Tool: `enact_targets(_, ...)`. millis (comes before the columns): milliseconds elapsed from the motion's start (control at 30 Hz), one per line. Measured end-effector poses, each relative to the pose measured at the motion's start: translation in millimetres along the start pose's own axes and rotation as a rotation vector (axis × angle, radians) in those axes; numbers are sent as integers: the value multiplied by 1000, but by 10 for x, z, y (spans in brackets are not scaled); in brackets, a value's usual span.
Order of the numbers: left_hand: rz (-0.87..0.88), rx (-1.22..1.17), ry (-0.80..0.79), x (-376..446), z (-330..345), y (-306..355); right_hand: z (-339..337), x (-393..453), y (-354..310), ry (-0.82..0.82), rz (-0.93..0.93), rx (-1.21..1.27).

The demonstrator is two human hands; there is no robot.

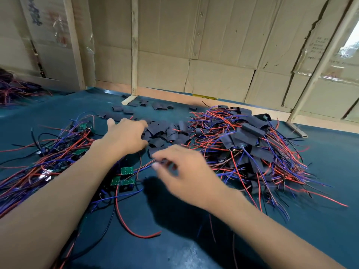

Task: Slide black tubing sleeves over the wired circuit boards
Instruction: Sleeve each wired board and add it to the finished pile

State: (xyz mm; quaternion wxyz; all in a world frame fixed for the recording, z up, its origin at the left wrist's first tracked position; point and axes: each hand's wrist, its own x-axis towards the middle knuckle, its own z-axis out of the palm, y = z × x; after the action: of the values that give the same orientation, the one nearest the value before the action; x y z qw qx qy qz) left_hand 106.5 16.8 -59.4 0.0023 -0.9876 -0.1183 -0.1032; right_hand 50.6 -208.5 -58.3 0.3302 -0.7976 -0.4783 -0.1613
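Loose black tubing sleeves (pixel 165 133) lie heaped in the middle of the blue table (pixel 174 239). My left hand (pixel 126 136) reaches onto the heap's left edge, thumb spread wide and fingers bent down onto the sleeves; no grip shows. My right hand (pixel 184 171) is blurred just in front of the heap. Its thumb and fingers pinch the ends of a red and a blue wire (pixel 143 167). These wires run back toward small green circuit boards (pixel 126 170) lying under my left forearm. I cannot tell which board they belong to.
A tangle of bare wired boards (pixel 58 152) sits at the left. A big pile of sleeved boards with red and blue wires (pixel 248 148) fills the right. More sleeves (pixel 155 105) are scattered at the back, near a wooden post (pixel 134 55) and the cardboard wall.
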Motion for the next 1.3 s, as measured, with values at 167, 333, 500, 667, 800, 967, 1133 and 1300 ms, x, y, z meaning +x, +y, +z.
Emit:
enact_targets(167, -186, -50, -129, 82, -5, 60, 387, 496, -163, -411, -206, -350)
enact_targets(333, -260, -131, -87, 116, -27, -8, 367, 449, -293, -383, -299, -544)
enact_targets(500, -200, -340, 35, 20, -74, -5, 106, 354, -243, -222, -345, -251)
enact_targets(667, -86, -999, 314, -140, -271, 156, -253, 504, -105, -41, -270, -43)
enact_targets(800, -64, -1235, 438, -218, -295, 251, -554, 613, 49, 65, -126, 298)
enact_targets(967, 36, -1176, 400, -279, -244, 359, -993, 625, 292, 362, 83, 942)
enact_targets(1133, 357, -1062, 261, -350, -236, 463, -1060, 261, 558, 512, 217, 1243)
enact_targets(1300, 543, -978, 249, -391, -233, 506, -995, 0, 634, 581, 202, 1243)
